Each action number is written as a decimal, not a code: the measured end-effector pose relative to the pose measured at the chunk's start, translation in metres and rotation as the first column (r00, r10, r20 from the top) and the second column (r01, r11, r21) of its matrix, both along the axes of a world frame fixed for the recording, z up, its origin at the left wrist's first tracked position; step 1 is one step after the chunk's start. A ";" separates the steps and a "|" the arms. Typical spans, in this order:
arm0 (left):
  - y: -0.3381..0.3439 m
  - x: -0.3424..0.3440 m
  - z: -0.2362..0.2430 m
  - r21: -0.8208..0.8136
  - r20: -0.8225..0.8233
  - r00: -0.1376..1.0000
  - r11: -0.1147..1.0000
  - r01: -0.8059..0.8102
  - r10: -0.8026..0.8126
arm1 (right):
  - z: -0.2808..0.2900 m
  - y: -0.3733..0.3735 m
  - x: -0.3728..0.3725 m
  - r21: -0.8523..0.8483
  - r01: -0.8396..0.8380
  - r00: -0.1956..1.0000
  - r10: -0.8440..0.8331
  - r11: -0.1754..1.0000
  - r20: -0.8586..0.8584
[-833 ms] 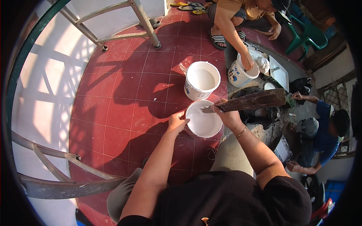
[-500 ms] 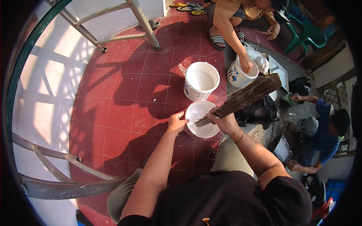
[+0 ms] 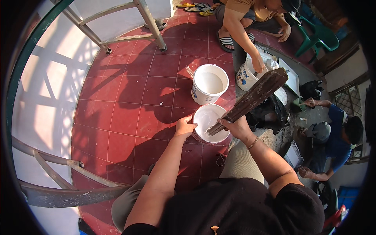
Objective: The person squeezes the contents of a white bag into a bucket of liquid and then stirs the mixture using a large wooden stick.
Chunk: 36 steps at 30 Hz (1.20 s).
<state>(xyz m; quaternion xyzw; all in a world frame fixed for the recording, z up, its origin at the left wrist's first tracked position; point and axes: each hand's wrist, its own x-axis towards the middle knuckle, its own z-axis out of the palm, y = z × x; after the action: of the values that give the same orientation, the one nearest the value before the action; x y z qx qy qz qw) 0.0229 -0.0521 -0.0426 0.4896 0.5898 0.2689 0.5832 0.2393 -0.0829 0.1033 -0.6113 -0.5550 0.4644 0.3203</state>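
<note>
1. Grip status: my right hand (image 3: pixel 234 127) is closed around the lower part of a long dark wooden stick (image 3: pixel 250 98), whose paint-coated tip dips into the near white bucket (image 3: pixel 210 122).
2. My left hand (image 3: pixel 184 127) rests on that bucket's left rim, fingers curled against the wall — a steadying contact, not a full clasp.
3. Bucket position: it stands on the red tiled floor (image 3: pixel 129 102), just in front of my knees, touching or nearly touching a second white bucket (image 3: pixel 210 83) beyond it.
4. Stick attitude: tilted steeply, upper end pointing up and to the right, toward a crouching person's hand (image 3: pixel 258 64) on a third pail (image 3: pixel 246 76).
5. Risk — tipping: the long lever could overturn the near bucket if my left hand slackens.
6. Risk — splashing: fast strokes may throw white liquid onto the tiles.
7. Risk — collision: the raised stick end may swing into the neighbouring person.
</note>
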 end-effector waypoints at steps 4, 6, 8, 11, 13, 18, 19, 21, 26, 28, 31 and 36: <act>-0.001 0.010 0.039 -0.002 -0.076 0.997 1.000 0.026 -0.026 | -0.021 0.010 0.002 0.119 -0.011 1.000 0.011 0.993 0.005; -0.001 0.011 0.044 0.024 -0.154 0.986 0.998 0.062 -0.057 | -0.031 0.021 0.013 0.230 -0.057 0.989 0.024 0.971 0.143; -0.003 0.005 0.031 0.015 -0.105 0.994 1.000 -0.003 0.004 | -0.028 0.025 0.015 0.347 -0.127 0.944 0.007 0.929 0.329; -0.001 -0.004 0.005 -0.056 0.027 0.997 0.996 -0.069 0.070 | -0.003 0.019 0.012 0.327 -0.106 0.936 -0.017 0.939 0.352; 0.000 0.005 0.019 -0.020 -0.040 0.999 1.000 -0.019 0.019 | 0.001 0.011 0.015 0.272 -0.064 0.948 -0.027 0.960 0.318; -0.001 0.003 0.030 -0.076 -0.046 0.999 0.997 -0.019 0.015 | -0.014 0.007 -0.008 0.036 0.012 1.000 -0.011 0.999 -0.015; -0.001 0.004 0.029 -0.017 -0.095 0.995 1.000 -0.005 0.004 | -0.019 0.009 -0.009 0.078 0.007 0.999 -0.004 0.997 -0.041; 0.000 0.005 0.027 0.044 -0.144 0.989 0.999 0.015 -0.009 | -0.031 0.019 0.003 0.186 -0.075 0.990 0.050 0.980 0.135; -0.001 0.003 0.022 -0.074 0.028 0.999 0.997 -0.036 0.038 | -0.015 0.024 0.021 0.435 -0.146 0.932 -0.023 0.888 0.361; 0.000 0.000 0.019 -0.016 -0.038 0.999 1.000 -0.025 0.024 | 0.009 0.016 0.014 0.240 -0.020 0.972 -0.037 0.971 0.231; 0.001 0.005 0.040 -0.059 -0.049 0.999 0.998 0.006 -0.009 | -0.001 0.004 0.011 -0.002 0.000 0.998 0.001 1.000 0.070; -0.001 0.007 0.069 -0.149 -0.035 0.999 0.989 0.016 -0.022 | -0.026 0.011 -0.004 0.126 -0.050 0.997 0.042 0.991 0.065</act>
<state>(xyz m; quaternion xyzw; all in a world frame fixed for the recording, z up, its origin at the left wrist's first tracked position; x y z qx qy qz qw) 0.0295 -0.0535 0.0266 0.4551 0.6139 0.2096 0.6099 0.2349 -0.0714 0.0775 -0.5909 -0.6071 0.4159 0.3306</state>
